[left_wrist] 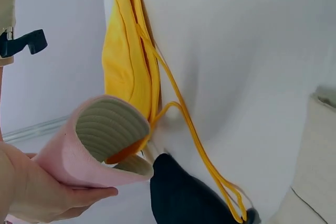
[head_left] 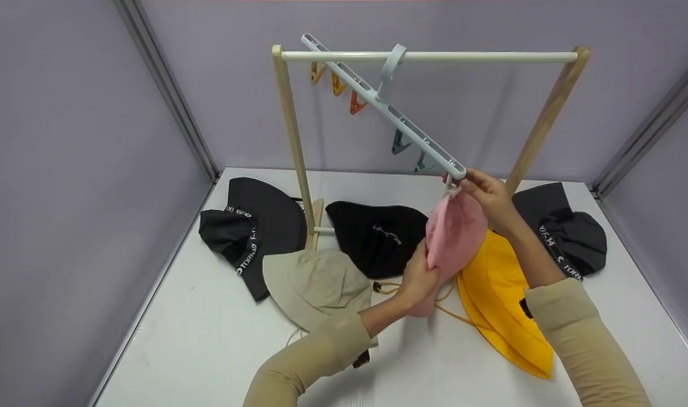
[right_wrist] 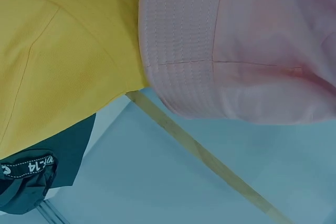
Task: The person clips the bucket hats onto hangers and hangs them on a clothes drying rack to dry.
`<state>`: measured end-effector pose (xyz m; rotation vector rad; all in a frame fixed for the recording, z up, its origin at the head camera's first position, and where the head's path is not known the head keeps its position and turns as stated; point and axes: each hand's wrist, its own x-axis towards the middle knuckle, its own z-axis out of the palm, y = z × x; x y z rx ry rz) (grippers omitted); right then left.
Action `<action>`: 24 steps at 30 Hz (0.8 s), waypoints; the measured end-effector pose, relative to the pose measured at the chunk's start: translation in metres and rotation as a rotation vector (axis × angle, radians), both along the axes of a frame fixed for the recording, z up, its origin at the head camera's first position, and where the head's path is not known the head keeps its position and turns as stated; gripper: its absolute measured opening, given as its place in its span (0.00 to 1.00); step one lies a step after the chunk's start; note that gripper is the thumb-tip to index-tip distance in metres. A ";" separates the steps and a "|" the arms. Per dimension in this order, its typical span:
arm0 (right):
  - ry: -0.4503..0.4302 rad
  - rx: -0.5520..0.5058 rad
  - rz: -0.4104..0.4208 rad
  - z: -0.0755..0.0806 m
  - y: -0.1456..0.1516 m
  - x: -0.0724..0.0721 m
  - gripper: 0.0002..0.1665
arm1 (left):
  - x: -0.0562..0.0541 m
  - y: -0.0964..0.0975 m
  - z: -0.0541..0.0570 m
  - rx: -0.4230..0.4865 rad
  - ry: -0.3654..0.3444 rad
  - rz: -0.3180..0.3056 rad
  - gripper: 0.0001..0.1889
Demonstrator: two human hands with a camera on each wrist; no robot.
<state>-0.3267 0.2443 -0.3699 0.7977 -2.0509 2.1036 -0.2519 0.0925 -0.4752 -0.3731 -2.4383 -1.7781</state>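
Note:
A pink bucket hat (head_left: 455,229) hangs just below the near end of a pale grey clip hanger (head_left: 409,130), its edge at a whitish clip (head_left: 450,185). My left hand (head_left: 420,278) grips the hat lower down; in the left wrist view that hand (left_wrist: 37,187) holds the hat (left_wrist: 73,150) with its brim curled into a tube. Up at the hanger's end, my right hand (head_left: 490,200) pinches at the clip, its fingertips partly hidden. In the right wrist view the pink hat (right_wrist: 252,51) fills the upper right, and the right hand is out of sight.
The hanger hooks over a rack's white rail (head_left: 490,57). Orange and dark clips dangle from it. On the white table (head_left: 180,316) lie a yellow hat (head_left: 496,282), a beige hat (head_left: 321,282), a black hat (head_left: 377,237) and black visor-like hats (head_left: 270,220) at both sides.

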 end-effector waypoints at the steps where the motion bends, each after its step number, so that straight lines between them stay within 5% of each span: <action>1: -0.003 0.002 -0.015 0.000 -0.001 0.000 0.16 | 0.001 0.001 0.000 0.007 0.008 0.001 0.31; 9: 0.030 0.090 -0.216 -0.002 -0.006 0.003 0.19 | 0.001 0.016 0.004 0.074 0.040 0.024 0.27; 16: 0.256 0.540 -0.607 -0.009 -0.013 0.011 0.31 | -0.002 0.026 0.005 0.139 0.044 0.049 0.27; 19: 0.186 0.668 -0.695 -0.013 -0.016 0.018 0.43 | -0.005 0.030 0.009 0.153 0.034 0.049 0.27; 24: -0.055 0.755 -0.610 -0.018 -0.017 0.032 0.59 | -0.008 0.037 0.016 0.137 0.038 0.053 0.28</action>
